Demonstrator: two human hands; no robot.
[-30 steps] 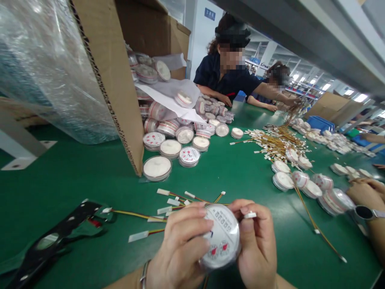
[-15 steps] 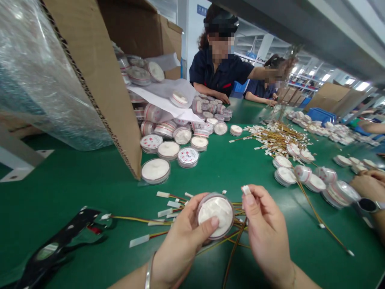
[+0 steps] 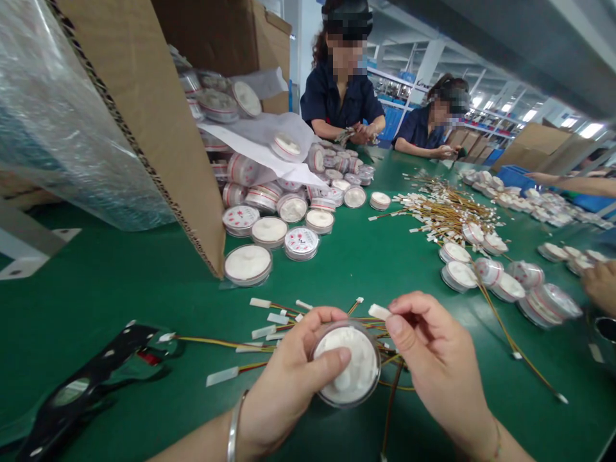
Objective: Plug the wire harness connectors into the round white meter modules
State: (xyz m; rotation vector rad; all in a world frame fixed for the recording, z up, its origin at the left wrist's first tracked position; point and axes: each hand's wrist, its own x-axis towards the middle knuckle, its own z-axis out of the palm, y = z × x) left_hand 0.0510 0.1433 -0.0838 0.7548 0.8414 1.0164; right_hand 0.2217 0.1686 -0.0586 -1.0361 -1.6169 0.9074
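Observation:
My left hand [image 3: 293, 366] grips a round clear case with white filling [image 3: 349, 375], thumb pressed on its white face. Just right of it, my right hand [image 3: 428, 346] pinches a wire lead by its white end piece [image 3: 380, 312] between thumb and forefinger. Dark wire [image 3: 392, 410] runs down below that hand; whether it belongs to the pinched lead I cannot tell. Behind and under my hands lie several wire leads [image 3: 262, 332] with white ends, partly hidden by the case.
A cardboard box [image 3: 139, 122] full of round cases stands left, with cases [image 3: 248, 264] spilling before it. A black strap device [image 3: 91, 385] lies at lower left. Further back are a wire pile [image 3: 443, 208] and more cases [image 3: 548, 305]. Co-workers [image 3: 341, 90] sit across the green table [image 3: 366, 256].
My right hand's white end piece has tipped to point left, toward the case. The case has shifted slightly down. The co-worker opposite has drawn a raised arm back, both hands now together.

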